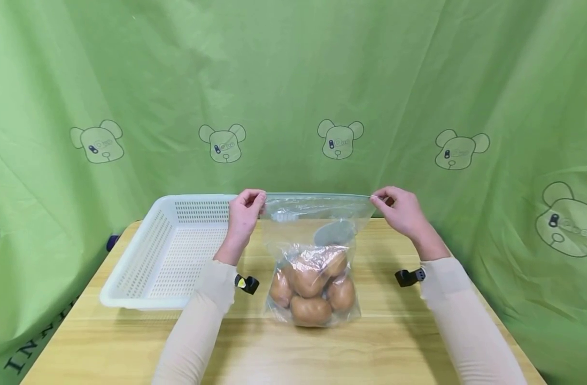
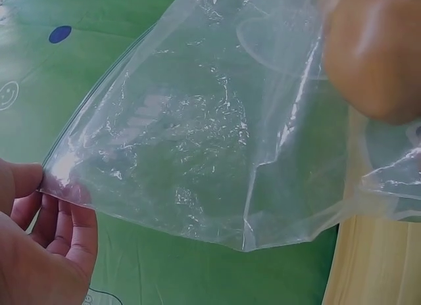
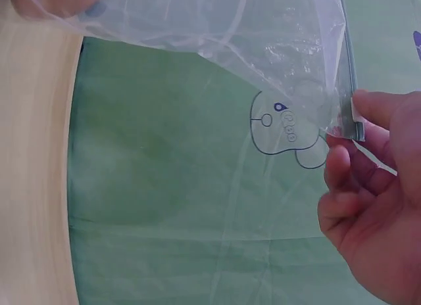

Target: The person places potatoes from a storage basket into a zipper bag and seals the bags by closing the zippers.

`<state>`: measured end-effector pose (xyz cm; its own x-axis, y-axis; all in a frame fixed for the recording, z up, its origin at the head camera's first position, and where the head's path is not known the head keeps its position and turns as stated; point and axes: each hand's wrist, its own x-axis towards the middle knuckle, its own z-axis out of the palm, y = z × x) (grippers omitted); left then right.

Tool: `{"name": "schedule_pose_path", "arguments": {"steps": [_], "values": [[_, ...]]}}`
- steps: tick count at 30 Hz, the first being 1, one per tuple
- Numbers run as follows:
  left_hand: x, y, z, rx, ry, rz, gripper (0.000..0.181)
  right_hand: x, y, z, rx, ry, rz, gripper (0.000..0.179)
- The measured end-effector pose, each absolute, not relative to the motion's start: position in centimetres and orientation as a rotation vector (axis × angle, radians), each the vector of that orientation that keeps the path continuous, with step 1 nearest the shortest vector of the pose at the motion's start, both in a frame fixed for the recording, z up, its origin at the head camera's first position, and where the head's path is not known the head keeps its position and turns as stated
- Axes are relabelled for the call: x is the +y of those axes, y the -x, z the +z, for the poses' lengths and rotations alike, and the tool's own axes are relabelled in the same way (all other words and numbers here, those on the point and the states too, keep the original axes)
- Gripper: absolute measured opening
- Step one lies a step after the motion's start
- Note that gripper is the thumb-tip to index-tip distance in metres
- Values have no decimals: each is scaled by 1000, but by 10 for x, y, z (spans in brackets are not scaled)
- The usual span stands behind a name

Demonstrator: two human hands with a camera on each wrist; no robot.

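A clear zip bag [image 1: 293, 231] stands upright on the table, its zip edge stretched level between both hands. Smooth brown potatoes [image 1: 311, 312], several of them, fill its lower half. My left hand [image 1: 242, 218] pinches the bag's top left corner between thumb and fingers. At the opposite corner my right hand [image 1: 403, 213] pinches the end of the zip strip [image 3: 350, 62], where a small slider [image 3: 359, 131] shows by the thumb in the right wrist view. The left wrist view has one potato [image 2: 375, 52] showing blurred through the plastic.
A white perforated plastic basket [image 1: 130, 256] stands at the left of the wooden table [image 1: 313, 358], partly behind the left forearm. Green curtain [image 1: 284, 80] with printed bear heads hangs behind the table and along its sides.
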<state>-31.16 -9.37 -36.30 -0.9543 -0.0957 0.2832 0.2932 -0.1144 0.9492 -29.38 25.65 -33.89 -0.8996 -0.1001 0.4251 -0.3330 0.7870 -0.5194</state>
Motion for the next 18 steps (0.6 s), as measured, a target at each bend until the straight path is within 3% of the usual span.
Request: {"name": "schedule_pose_path", "arguments": {"steps": [11,18], "values": [[-94,313,-376,-2075,262,-2085,16,256,309,-361,-2458,-226,1350,33],[-90,317,-388,-2094,193,-2146,17,260,318,-378,-2230,-301,2016,8]]}}
